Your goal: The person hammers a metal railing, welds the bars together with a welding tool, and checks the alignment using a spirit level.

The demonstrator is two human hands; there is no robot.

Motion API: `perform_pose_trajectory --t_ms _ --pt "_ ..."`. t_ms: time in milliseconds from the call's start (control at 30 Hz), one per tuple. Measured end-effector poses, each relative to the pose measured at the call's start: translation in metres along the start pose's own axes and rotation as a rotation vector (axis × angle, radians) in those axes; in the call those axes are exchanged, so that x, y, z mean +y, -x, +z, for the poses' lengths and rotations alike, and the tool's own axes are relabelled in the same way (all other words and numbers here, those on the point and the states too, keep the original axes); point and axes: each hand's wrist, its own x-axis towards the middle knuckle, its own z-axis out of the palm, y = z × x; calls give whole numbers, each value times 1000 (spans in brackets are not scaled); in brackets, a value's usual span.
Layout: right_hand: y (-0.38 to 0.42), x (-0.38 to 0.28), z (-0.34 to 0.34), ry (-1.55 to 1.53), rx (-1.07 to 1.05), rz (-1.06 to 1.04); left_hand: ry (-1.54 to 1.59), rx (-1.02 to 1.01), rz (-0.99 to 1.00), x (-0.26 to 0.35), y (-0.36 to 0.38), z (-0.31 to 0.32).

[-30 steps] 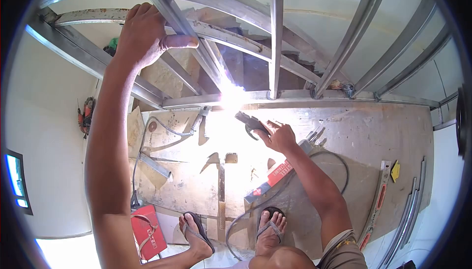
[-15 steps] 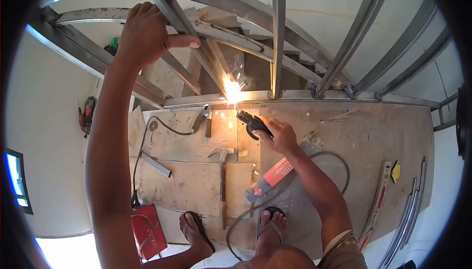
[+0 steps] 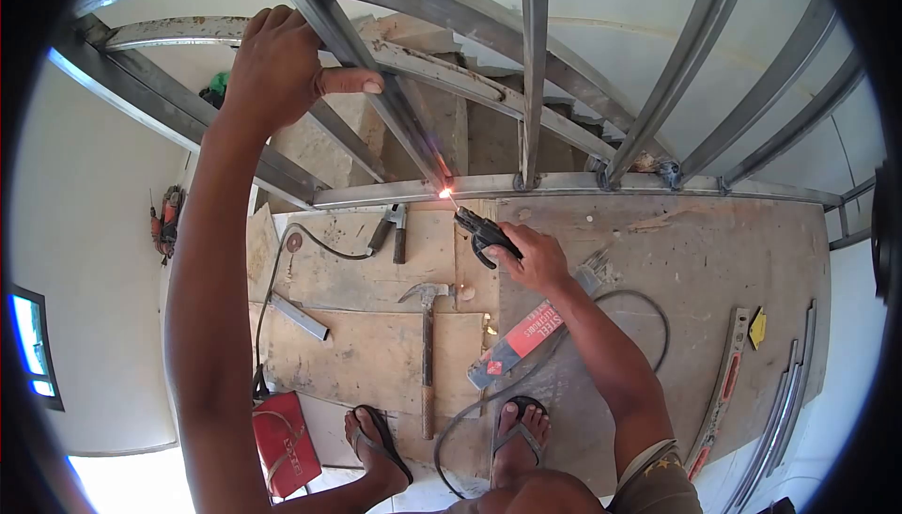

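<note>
My right hand [image 3: 536, 257] is closed around a black welding electrode holder [image 3: 487, 236]. A short, thin electrode runs from its jaws to the foot of a slanted square-tube bar [image 3: 362, 63], where a small orange-red glow [image 3: 445, 194] marks the joint with the bottom rail [image 3: 573, 183]. Up at the left, my left hand [image 3: 280, 72] grips the steel railing near the slanted bar. Its fingers bend over the rusty curved strip [image 3: 178, 31] and its thumb points right, across the slanted bar; the fingertips are hidden.
A claw hammer [image 3: 427, 354], a clamp with dark handles [image 3: 387, 232], an electrode box [image 3: 517, 343] and a short tube offcut [image 3: 299, 317] lie on the boards. The red welding machine [image 3: 285, 443] stands by my left foot. A cable [image 3: 460, 420] loops past my feet. A spirit level [image 3: 719, 392] lies right.
The bright arc and flying sparks at the joint have died down to a small glow. Both hands have stayed almost where they were.
</note>
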Motion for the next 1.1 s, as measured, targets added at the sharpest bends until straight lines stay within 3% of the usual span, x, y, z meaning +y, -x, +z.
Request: perform_pose_trajectory --t_ms 300,467,633,700,733,767,933,1033,1100 --pt "0 5 7 58 85 -64 2 31 7 1 1 1" --pt "0 3 4 51 -39 31 1 10 -2 0 0 0" --pt "2 9 10 44 -4 22 8 50 26 -2 0 3" --pt "7 19 16 72 -30 4 26 -2 -11 2 -2 -2" --pt "13 22 19 56 20 -1 -3 -283 -116 0 -9 -8" --pt "15 19 17 40 70 -6 12 -67 -77 5 -3 -5" --pt "10 -24 -25 -118 197 -26 36 -21 -19 3 -1 -5" --pt "31 -36 -38 -292 289 32 14 18 0 -2 0 0" --pt "56 -46 -46 -680 233 412 13 21 4 -2 2 2"
